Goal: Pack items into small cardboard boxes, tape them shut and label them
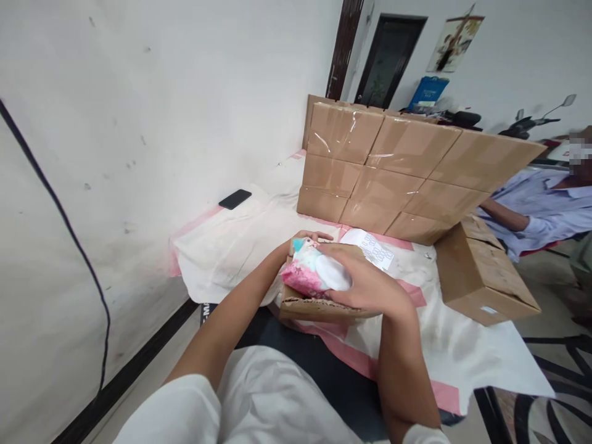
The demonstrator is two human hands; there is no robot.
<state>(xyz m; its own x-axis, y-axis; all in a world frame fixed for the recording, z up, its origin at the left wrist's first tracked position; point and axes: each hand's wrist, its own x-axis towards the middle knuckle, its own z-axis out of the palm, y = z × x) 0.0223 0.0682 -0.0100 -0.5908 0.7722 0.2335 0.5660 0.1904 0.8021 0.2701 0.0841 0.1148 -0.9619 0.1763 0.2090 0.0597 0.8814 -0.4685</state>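
Note:
In front of me stands a small open cardboard box (pixel 319 308) on the cloth-covered table. A soft plastic packet (pixel 308 274), pink, white and turquoise, lies tilted in the box's mouth. My right hand (pixel 370 280) spans the packet from the right, thumb on the near side and fingers on the far side. At the box's far left, my left hand (pixel 311 235) is partly hidden behind the packet and box; its visible fingers are stretched out to the right. A printed white sheet (pixel 370 246) lies just beyond the box.
Stacked taped cartons (pixel 379 172) form a wall across the table's back. Another closed carton (pixel 485 271) sits at the right, with a person in a light blue shirt (pixel 555 203) beyond it. A black phone (pixel 235 199) rests near the wall on the white cloth (pixel 231 246).

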